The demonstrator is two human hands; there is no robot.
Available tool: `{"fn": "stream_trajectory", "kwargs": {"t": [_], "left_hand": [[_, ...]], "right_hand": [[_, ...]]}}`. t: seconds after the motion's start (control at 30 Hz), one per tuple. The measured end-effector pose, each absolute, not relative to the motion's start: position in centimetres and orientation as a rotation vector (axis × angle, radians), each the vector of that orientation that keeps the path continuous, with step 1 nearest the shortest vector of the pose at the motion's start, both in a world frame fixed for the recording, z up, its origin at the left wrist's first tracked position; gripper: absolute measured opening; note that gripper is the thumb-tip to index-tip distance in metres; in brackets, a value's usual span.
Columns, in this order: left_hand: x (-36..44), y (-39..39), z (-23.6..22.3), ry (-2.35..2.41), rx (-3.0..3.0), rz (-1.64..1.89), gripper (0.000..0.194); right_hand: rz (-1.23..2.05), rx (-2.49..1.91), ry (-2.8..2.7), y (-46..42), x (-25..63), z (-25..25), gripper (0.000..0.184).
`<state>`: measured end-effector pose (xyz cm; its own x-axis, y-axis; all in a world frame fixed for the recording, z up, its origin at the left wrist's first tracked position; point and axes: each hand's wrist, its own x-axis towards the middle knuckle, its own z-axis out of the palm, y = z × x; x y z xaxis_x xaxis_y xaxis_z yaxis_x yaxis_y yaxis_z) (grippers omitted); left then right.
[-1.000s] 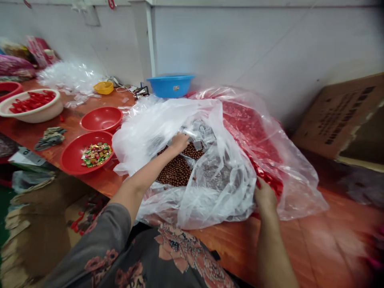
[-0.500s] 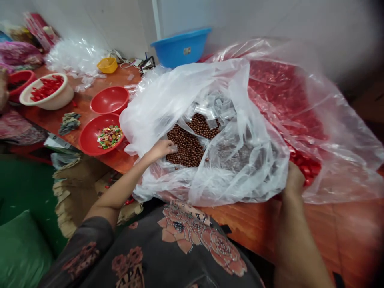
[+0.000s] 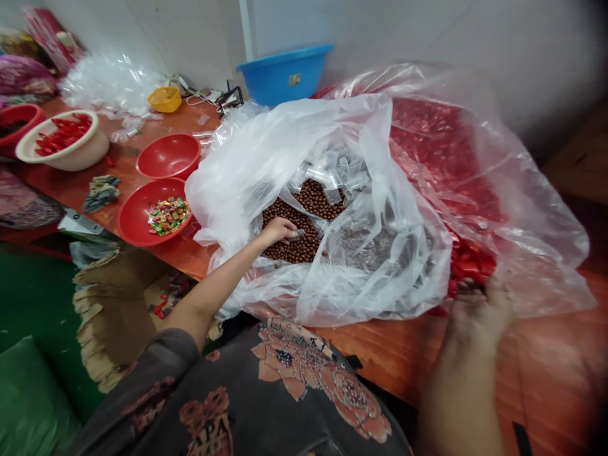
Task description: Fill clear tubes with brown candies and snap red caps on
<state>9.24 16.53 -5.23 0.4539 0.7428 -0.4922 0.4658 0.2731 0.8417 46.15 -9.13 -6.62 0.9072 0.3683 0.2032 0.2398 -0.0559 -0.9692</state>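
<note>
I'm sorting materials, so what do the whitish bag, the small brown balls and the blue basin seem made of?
Whitish bag: probably thin plastic film; translucent, creased, with a soft sheen.
Small brown balls: smooth, shiny; perhaps plastic or a coated sweet, the look leaves it open.
Blue basin: likely plastic; smooth, evenly coloured.

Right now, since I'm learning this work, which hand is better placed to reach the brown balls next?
Left, I'd judge: the left hand is at the brown balls, apparently pinching a small clear piece, while the right hand is outside the white bag, by the red pieces.
</note>
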Motion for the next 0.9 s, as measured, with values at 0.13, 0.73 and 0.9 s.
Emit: {"fn": "stream_trajectory", "kwargs": {"t": [0.13,0.73,0.9], "left_hand": [[10.0,15.7,-5.3,1.110,1.244,0.271,0.019],[6.1,11.1,-0.8,0.836,0.903,0.388,0.031],[5.8,8.8,-0.1,0.932,1.028,0.472,0.031]], "right_hand": [[0.182,-1.543,-0.347,-10.2,44.2,-4.5,0.034],[0.926,-1.212,-0.528,-6.6,30.0,3.7,0.042],[1.078,-1.313,-0.720,-4.2,26.7,2.3,0.045]]}}
